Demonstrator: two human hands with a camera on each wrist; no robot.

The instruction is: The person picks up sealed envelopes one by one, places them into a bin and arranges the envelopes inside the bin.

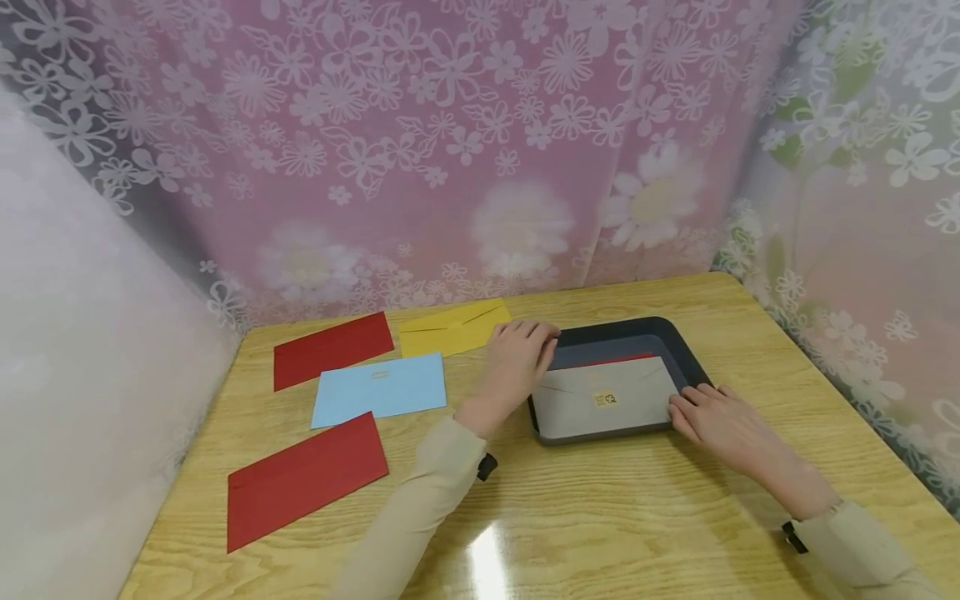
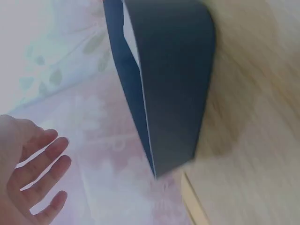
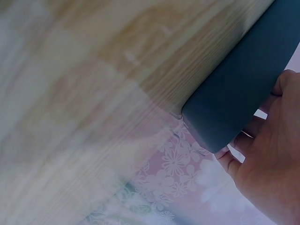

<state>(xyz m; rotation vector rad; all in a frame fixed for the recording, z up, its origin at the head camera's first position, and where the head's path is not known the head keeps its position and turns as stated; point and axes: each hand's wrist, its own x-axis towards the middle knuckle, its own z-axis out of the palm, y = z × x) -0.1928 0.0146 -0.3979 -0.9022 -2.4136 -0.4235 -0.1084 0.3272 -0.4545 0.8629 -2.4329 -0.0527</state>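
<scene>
On the table sits a dark grey tray [image 1: 663, 327]. A pale grey envelope [image 1: 637, 398] with a small gold label lies in it, over a red envelope [image 1: 628, 360] of which only a strip shows. My left hand [image 1: 517, 358] is above the tray's left side; the left wrist view shows its fingers [image 2: 51, 159] loosely bent, apart from the tray wall [image 2: 176, 79] and holding nothing. At the tray's right rim, my right hand [image 1: 723, 429] rests its loosely spread fingers, its thumb by the grey envelope's corner. Some right fingertips are hidden behind the tray wall [image 3: 229, 93].
Left of the tray lie a yellow envelope [image 1: 450, 329], a light blue envelope [image 1: 382, 390], a far red envelope [image 1: 330, 348] and a near red envelope [image 1: 307, 483]. A flowered curtain [image 1: 420, 150] hangs behind the wooden table [image 1: 585, 517].
</scene>
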